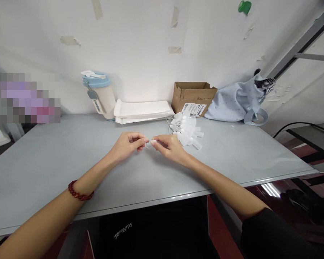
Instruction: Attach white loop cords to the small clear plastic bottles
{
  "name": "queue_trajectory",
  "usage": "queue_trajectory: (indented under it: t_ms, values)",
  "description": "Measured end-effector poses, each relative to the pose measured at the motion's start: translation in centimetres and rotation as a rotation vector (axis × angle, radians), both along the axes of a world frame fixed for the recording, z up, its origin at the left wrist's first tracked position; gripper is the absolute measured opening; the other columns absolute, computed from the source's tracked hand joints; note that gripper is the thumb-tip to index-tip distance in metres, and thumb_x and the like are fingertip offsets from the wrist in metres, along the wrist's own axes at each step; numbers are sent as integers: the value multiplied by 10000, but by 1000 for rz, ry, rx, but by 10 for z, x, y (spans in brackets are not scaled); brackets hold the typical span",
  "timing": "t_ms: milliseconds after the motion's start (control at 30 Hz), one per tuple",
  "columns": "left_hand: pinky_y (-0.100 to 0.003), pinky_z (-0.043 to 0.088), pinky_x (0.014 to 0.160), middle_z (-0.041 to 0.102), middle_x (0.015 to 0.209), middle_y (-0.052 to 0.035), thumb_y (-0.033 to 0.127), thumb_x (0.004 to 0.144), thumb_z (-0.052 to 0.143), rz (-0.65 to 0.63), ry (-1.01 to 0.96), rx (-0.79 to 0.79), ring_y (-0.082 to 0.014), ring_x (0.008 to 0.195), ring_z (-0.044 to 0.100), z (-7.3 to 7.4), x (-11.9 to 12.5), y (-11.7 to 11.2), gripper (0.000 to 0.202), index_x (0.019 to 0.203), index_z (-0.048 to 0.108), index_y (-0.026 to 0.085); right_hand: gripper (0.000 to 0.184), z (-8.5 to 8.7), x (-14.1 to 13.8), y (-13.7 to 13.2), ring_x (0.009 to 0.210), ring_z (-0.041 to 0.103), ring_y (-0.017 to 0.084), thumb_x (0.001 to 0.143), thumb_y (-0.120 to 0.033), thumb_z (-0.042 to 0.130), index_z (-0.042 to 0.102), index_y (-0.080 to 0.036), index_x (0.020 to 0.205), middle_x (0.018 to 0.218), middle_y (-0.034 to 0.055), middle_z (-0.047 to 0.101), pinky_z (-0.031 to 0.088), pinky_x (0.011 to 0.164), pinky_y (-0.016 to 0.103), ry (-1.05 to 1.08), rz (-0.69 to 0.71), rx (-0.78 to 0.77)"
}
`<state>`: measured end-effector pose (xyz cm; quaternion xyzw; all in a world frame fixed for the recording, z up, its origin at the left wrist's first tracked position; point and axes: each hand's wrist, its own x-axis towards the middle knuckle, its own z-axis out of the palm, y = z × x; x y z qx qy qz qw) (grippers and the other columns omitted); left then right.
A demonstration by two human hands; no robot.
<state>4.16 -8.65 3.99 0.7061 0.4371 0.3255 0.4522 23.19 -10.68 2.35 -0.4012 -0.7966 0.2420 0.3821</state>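
My left hand (129,143) and my right hand (169,146) meet over the middle of the grey table (56,162). Both are closed in a pinch, fingertips almost touching. Between them is a small thin loop of string (149,144), held from both sides. A heap of small white tags with strings (187,131) lies just beyond my right hand. A red bead bracelet is on my left wrist.
Along the back wall stand a blue-lidded cup (99,94), a stack of white flat bags (142,110), an open cardboard box (193,97) and a light blue cloth bag (239,102). A black cable (299,125) runs at the right, past the table's edge.
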Motion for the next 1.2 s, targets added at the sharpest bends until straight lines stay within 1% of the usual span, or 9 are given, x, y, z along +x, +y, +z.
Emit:
queue_trajectory:
  t_ms: [133,267,467,733,900,967,1067,1133,1200]
  values:
    - [-259,439,573,562,563,-2,401,780,617,-14,6,4,-124,546,506,0,4,-4,270,660,655,162,313,0,0,0,512,374,83,889,-322,469,612,-147,673,539,-22,484,320,537,232,27,1,-11]
    - [-259,437,568,552,553,2,413,772,615,0,3,-2,-125,545,503,1,8,-7,280,653,647,162,301,-3,0,0,508,396,84,869,-309,478,649,-131,696,551,-7,518,331,537,236,49,-9,-9]
    - [-235,419,553,534,552,14,393,777,610,-5,7,-19,-113,551,493,0,10,-9,269,676,650,147,264,-6,0,1,495,417,78,848,-271,491,654,-133,693,557,-3,566,327,515,220,55,-12,42]
    - [-226,400,565,546,570,15,354,779,597,-28,11,-17,-104,562,485,-4,8,-5,245,673,662,143,270,-9,-1,1,491,422,75,869,-297,518,659,-135,705,570,2,594,327,513,215,23,-9,76]
    - [-231,406,569,567,585,9,348,758,623,-47,19,-65,-108,568,494,2,1,-1,221,669,672,151,270,-7,-1,2,525,436,84,891,-350,521,665,-138,805,631,8,609,341,544,219,-38,8,49]
    - [-236,411,574,565,571,6,351,748,636,-22,12,-84,-111,566,493,4,-3,3,219,660,678,154,285,-7,-1,4,544,443,90,892,-384,528,658,-131,867,649,8,597,343,554,224,-71,19,44]
    - [-242,421,586,562,573,2,347,726,662,60,-27,-101,-113,567,494,4,-13,14,208,644,681,157,308,-7,1,7,548,453,94,884,-414,543,641,-128,942,666,5,592,352,554,227,-91,11,15]
    - [-246,426,584,571,601,-4,344,701,683,142,-68,-117,-107,555,492,2,-20,22,204,630,674,153,300,-8,3,9,534,456,91,881,-407,549,631,-133,975,674,1,601,363,555,227,-89,-6,-2]
    - [-245,428,580,567,608,-4,335,679,702,254,-94,-133,-104,551,491,1,-28,31,193,637,674,148,276,-8,5,12,527,457,89,885,-379,548,625,-136,991,695,6,617,373,563,229,-96,-33,9]
